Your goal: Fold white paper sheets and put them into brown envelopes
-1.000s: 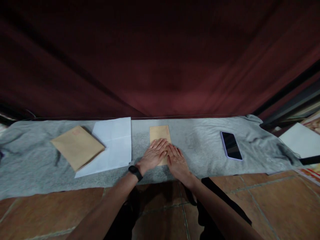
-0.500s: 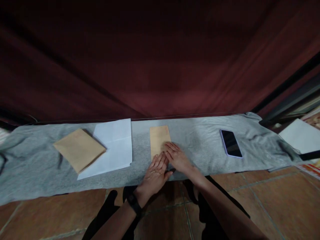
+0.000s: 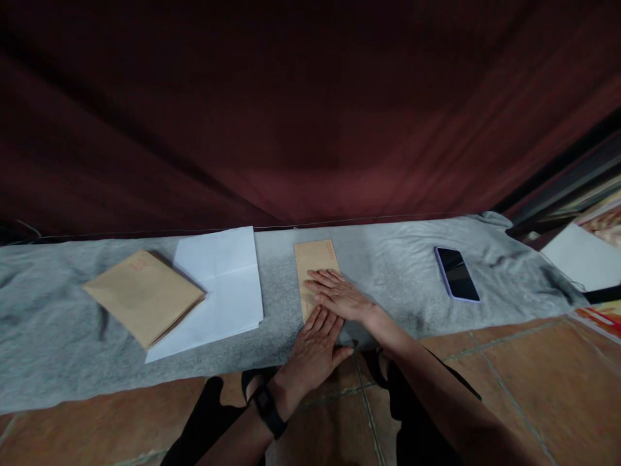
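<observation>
Both hands lie flat and close together on a brown envelope (image 3: 314,256).
The right hand (image 3: 341,297) rests across the envelope's middle, fingers extended; the left hand (image 3: 317,344) lies nearer the body, fingertips on the envelope's near end and thumb out to the side, with a black wristband (image 3: 270,410) on its wrist. Neither grips anything; whether they touch each other I cannot tell. The envelope's far end shows beyond them on a grey cloth (image 3: 388,278). Left of the hands, a brown envelope stack (image 3: 144,296) overlaps white paper (image 3: 230,285); well to their right lies a phone (image 3: 457,275).
</observation>
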The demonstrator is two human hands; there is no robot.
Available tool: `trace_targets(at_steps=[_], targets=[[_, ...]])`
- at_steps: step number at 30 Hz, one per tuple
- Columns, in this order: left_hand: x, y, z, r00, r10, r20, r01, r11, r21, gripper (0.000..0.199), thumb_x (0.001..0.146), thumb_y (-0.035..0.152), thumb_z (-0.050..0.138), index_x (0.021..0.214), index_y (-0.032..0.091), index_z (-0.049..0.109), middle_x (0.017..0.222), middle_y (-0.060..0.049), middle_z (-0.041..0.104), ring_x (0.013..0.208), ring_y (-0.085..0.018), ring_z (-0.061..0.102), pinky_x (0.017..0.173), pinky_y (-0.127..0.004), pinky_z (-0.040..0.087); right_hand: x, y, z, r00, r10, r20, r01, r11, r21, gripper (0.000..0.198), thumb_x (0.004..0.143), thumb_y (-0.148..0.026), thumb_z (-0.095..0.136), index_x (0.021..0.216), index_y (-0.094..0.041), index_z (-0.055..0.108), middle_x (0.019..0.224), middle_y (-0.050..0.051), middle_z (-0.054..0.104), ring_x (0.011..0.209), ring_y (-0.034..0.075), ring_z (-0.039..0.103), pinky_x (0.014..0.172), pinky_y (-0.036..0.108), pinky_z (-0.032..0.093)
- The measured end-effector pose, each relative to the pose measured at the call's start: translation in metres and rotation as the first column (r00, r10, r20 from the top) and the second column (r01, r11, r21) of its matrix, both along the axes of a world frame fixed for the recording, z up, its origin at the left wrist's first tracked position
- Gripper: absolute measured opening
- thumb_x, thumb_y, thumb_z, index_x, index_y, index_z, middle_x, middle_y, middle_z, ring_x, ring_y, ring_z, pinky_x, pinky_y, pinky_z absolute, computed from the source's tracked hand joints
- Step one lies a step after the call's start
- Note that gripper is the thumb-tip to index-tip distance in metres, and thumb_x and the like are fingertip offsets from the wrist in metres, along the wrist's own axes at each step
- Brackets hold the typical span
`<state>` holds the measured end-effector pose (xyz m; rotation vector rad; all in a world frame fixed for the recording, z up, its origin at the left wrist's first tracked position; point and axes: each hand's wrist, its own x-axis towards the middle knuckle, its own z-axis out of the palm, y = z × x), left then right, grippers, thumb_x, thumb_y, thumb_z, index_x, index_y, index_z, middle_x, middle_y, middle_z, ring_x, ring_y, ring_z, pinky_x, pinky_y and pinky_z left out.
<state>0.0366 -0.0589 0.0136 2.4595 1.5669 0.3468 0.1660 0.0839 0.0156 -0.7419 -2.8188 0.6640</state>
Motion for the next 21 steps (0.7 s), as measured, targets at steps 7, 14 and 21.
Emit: trace_targets(at_steps=[7,14,21], targets=[[-0.007,0.002,-0.002,0.996,-0.065,-0.054,0.067,0.997,0.046,0.069,0.101,0.059,0.035,0.159,0.024,0.024,0.166,-0.005,0.026,0.154,-0.024,0.02,0.125,-0.045,0.021,-0.021,0.036,-0.008,0.994,-0.102,0.046,0.096,0.989,0.109,0.053,0.108,-0.046,0.026,0.156,-0.026,0.035,0.166,0.001,0.022,0.154,0.017,0.02,0.128,0.041,0.014],[-0.006,0.001,-0.01,0.993,-0.071,-0.09,0.076,0.995,0.061,0.075,0.099,0.06,0.039,0.16,0.02,0.02,0.168,-0.007,0.021,0.155,-0.024,0.018,0.126,-0.046,0.02,-0.034,0.054,-0.011,0.965,-0.252,0.071,0.233,0.95,0.207,0.055,0.107,-0.046,0.029,0.157,-0.023,0.034,0.166,0.003,0.024,0.154,0.022,0.022,0.127,0.042,0.014],[-0.007,-0.003,-0.011,0.994,-0.075,-0.079,0.079,0.996,0.044,0.078,0.098,0.061,0.042,0.16,0.021,0.017,0.167,-0.009,0.021,0.155,-0.025,0.018,0.125,-0.047,0.022,-0.042,0.058,-0.012,0.904,-0.418,0.091,0.386,0.889,0.248,0.059,0.106,-0.048,0.028,0.158,-0.021,0.029,0.166,0.008,0.024,0.153,0.025,0.023,0.125,0.048,0.015]])
